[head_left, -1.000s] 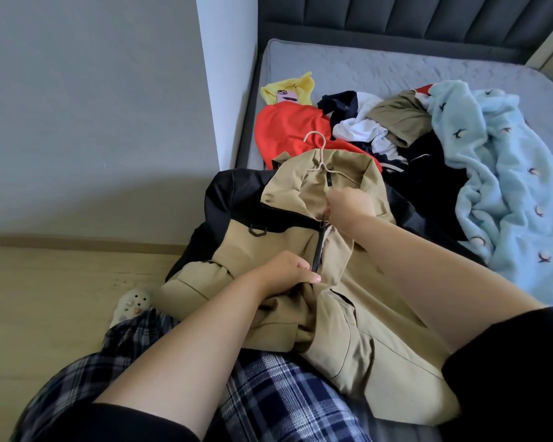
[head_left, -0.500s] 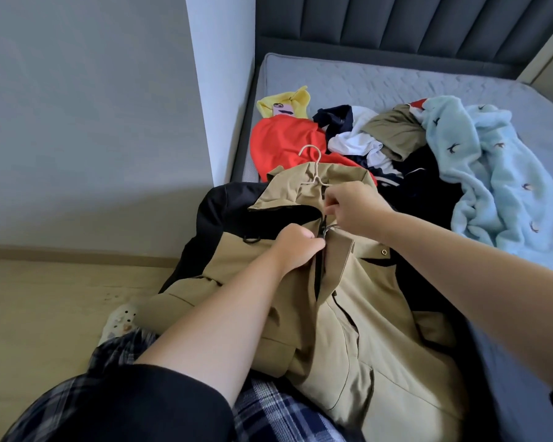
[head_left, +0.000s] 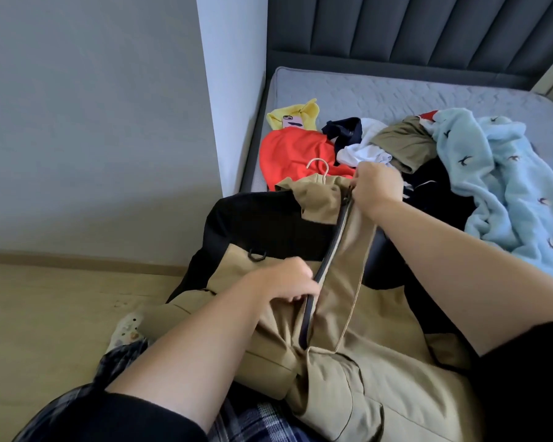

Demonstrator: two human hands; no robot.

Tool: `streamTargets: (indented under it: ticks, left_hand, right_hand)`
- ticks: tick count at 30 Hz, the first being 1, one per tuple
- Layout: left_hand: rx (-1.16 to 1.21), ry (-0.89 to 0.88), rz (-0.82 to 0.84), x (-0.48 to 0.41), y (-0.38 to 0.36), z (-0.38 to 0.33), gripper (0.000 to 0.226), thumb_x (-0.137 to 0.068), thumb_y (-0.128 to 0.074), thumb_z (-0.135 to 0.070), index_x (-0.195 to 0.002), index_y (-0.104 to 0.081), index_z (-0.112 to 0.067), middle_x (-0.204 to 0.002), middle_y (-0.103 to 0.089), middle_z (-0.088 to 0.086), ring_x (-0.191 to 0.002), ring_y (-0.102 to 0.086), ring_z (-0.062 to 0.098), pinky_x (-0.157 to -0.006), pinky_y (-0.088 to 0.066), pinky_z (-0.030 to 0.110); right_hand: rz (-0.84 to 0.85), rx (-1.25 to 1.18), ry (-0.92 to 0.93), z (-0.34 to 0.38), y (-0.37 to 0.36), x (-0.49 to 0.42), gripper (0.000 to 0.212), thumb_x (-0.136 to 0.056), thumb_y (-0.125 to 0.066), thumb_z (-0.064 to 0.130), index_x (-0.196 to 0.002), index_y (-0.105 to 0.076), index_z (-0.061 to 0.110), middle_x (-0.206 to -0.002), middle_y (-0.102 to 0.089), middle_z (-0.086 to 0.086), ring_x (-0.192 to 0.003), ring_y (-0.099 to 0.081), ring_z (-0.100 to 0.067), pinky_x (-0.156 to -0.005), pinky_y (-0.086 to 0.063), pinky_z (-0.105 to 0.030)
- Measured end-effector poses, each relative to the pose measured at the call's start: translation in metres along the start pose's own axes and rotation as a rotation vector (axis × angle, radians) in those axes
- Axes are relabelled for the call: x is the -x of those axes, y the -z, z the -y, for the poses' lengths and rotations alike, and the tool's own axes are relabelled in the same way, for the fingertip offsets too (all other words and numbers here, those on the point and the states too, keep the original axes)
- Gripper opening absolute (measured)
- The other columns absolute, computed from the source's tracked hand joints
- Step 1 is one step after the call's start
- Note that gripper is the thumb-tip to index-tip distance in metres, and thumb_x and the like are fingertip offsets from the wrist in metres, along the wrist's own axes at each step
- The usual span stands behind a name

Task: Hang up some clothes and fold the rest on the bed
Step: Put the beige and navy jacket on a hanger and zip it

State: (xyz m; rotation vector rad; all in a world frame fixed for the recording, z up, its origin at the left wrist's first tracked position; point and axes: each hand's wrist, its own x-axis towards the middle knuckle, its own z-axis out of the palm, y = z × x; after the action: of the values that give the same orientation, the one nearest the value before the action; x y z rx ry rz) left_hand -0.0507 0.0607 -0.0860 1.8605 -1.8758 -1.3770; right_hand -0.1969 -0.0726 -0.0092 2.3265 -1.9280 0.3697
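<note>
While the right grip [head_left: 377, 186] pinches the top of the zip [head_left: 330, 253] at the collar and the left grip [head_left: 288, 282] clamps the jacket [head_left: 364, 362] front, uneven tension may snag fabric in the teeth. The jacket lies at the near edge of the bed [head_left: 364, 90]; tugging may slip it off the hanger [head_left: 326, 172].
</note>
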Motion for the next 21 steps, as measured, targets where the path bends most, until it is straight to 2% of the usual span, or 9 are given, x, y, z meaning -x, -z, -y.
streamTargets:
  ticks: [3, 5, 7, 9, 11, 14, 16, 18, 21]
  left_hand:
    - [-0.059, 0.086, -0.033, 0.001, -0.005, 0.011, 0.034, -0.08, -0.06, -0.033, -0.055, -0.046, -0.015, -0.045, -0.049, -0.004, -0.039, -0.045, 0.011, -0.048, -0.035, 0.022]
    - [-0.026, 0.071, -0.204, -0.005, -0.001, 0.012, 0.045, -0.077, -0.063, -0.046, -0.052, -0.04, -0.017, -0.044, -0.041, -0.005, -0.043, -0.044, 0.014, -0.05, -0.034, 0.024]
    - [0.023, 0.005, -0.422, -0.015, 0.007, 0.001, 0.054, -0.076, -0.062, -0.058, -0.053, -0.033, -0.018, -0.048, -0.034, -0.005, -0.049, -0.04, 0.016, -0.052, -0.032, 0.027]
    - [0.054, -0.036, -0.563, -0.024, 0.017, -0.019, 0.056, -0.074, -0.062, -0.064, -0.054, -0.035, -0.018, -0.052, -0.039, -0.006, -0.052, -0.044, 0.016, -0.051, -0.033, 0.027]
    - [0.041, -0.053, -0.63, -0.034, 0.026, -0.041, 0.056, -0.074, -0.061, -0.064, -0.056, -0.037, -0.017, -0.056, -0.043, -0.006, -0.055, -0.047, 0.016, -0.048, -0.03, 0.027]
    - [-0.046, -0.077, -0.647, -0.045, 0.034, -0.06, 0.048, -0.086, -0.057, -0.045, -0.056, -0.033, -0.015, -0.058, -0.041, -0.002, -0.062, -0.047, 0.023, -0.049, -0.027, 0.028]
    - [-0.157, -0.104, -0.596, -0.048, 0.036, -0.061, 0.043, -0.089, -0.053, -0.032, -0.056, -0.033, -0.015, -0.06, -0.042, 0.004, -0.066, -0.046, 0.026, -0.054, -0.031, 0.029]
    - [-0.251, -0.136, -0.514, -0.046, 0.034, -0.054, 0.042, -0.089, -0.053, -0.027, -0.055, -0.032, -0.014, -0.059, -0.041, 0.005, -0.066, -0.045, 0.027, -0.054, -0.031, 0.03]
    - [-0.283, -0.201, -0.453, -0.045, 0.028, -0.044, 0.045, -0.088, -0.054, -0.025, -0.053, -0.028, -0.014, -0.053, -0.034, 0.0, -0.059, -0.042, 0.028, -0.052, -0.028, 0.03]
  right_hand:
    - [0.105, -0.207, 0.03, -0.002, 0.012, -0.011, 0.014, -0.09, -0.057, 0.013, -0.095, -0.068, 0.006, -0.088, -0.065, -0.009, -0.079, -0.055, -0.024, -0.062, -0.033, -0.027]
    - [0.163, -0.308, 0.117, 0.002, 0.017, -0.009, 0.014, -0.09, -0.06, 0.017, -0.09, -0.069, 0.006, -0.073, -0.058, 0.001, -0.066, -0.05, -0.015, -0.054, -0.033, -0.025]
    - [0.175, -0.395, 0.161, 0.005, 0.021, -0.005, 0.012, -0.089, -0.061, 0.014, -0.086, -0.068, 0.005, -0.064, -0.052, 0.009, -0.058, -0.046, -0.004, -0.048, -0.032, -0.011]
    - [0.182, -0.447, 0.181, 0.004, 0.026, -0.002, 0.01, -0.089, -0.061, 0.012, -0.084, -0.068, 0.006, -0.061, -0.052, 0.011, -0.056, -0.046, -0.003, -0.047, -0.031, -0.009]
    - [0.185, -0.486, 0.186, 0.004, 0.035, -0.001, 0.01, -0.089, -0.062, 0.011, -0.082, -0.067, 0.006, -0.06, -0.052, 0.01, -0.056, -0.047, -0.004, -0.05, -0.034, -0.011]
    - [0.173, -0.513, 0.215, 0.004, 0.045, 0.0, 0.009, -0.088, -0.063, 0.009, -0.08, -0.067, 0.005, -0.062, -0.054, 0.006, -0.059, -0.049, -0.01, -0.058, -0.038, -0.022]
    - [0.192, -0.418, 0.273, 0.001, 0.048, 0.004, 0.008, -0.087, -0.062, 0.01, -0.081, -0.066, 0.01, -0.072, -0.058, 0.001, -0.07, -0.052, -0.015, -0.063, -0.037, -0.026]
    - [0.181, -0.128, 0.377, -0.003, 0.049, 0.006, 0.01, -0.088, -0.058, 0.009, -0.082, -0.063, 0.016, -0.079, -0.06, 0.003, -0.08, -0.056, -0.019, -0.064, -0.036, -0.028]
    - [0.089, 0.151, 0.42, -0.014, 0.051, -0.009, 0.008, -0.087, -0.055, 0.01, -0.087, -0.062, 0.013, -0.076, -0.051, 0.003, -0.075, -0.05, -0.023, -0.062, -0.036, -0.028]
